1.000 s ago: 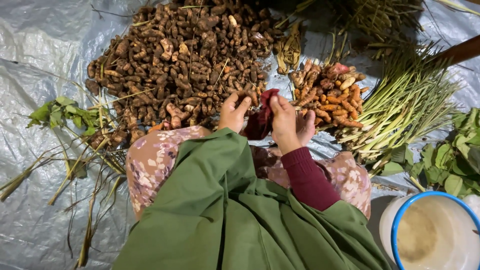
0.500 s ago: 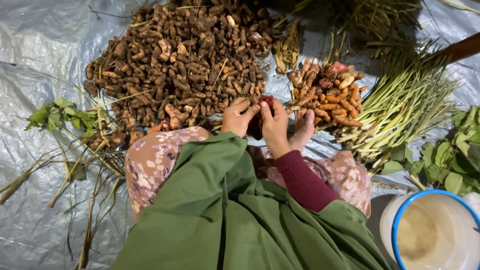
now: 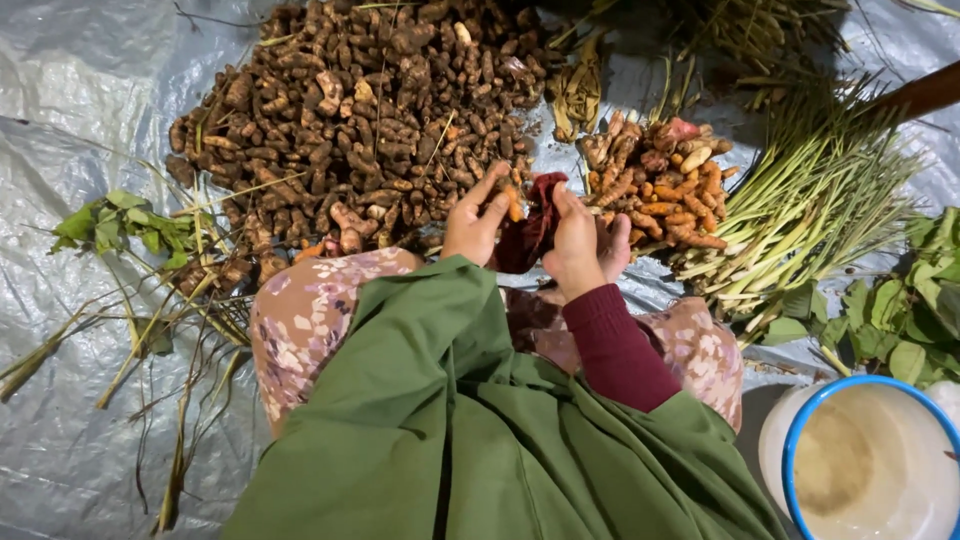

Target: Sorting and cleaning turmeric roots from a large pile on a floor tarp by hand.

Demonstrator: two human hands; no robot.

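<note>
**Both hands on a dark red cloth and a small root**

The left hand (image 3: 475, 222) is closed on a small orange-brown root (image 3: 512, 208), pinching it between thumb and fingers right against a dark red cloth (image 3: 528, 235). The right hand (image 3: 583, 243) grips the other side of that cloth, fingers curled into its folds. The cloth hangs bunched between the two hands, just above the person's knees, and the root touches its left edge.

Just behind the cloth, on its left side, lies a big heap of dark brown roots (image 3: 370, 110), reaching almost to the left hand. Behind the cloth on its right side sits a smaller heap of orange roots (image 3: 660, 185), close to the right hand. Further right of the cloth, a bundle of pale green stalks (image 3: 810, 215) fans out, touching the orange heap. Right of the cloth and nearer the person, past the stalks, are broad green leaves (image 3: 915, 310), and nearer still a white bucket with a blue rim (image 3: 800, 430) holding cloudy water. Far left of the cloth lie a leafy sprig (image 3: 120, 225) and thin dry stems (image 3: 150, 350). Everything rests on a grey plastic sheet (image 3: 80, 100) spread over the ground. The person wears a green garment (image 3: 480, 440), a dark red sleeve (image 3: 615, 345) and flowered trousers (image 3: 305, 320).
</note>
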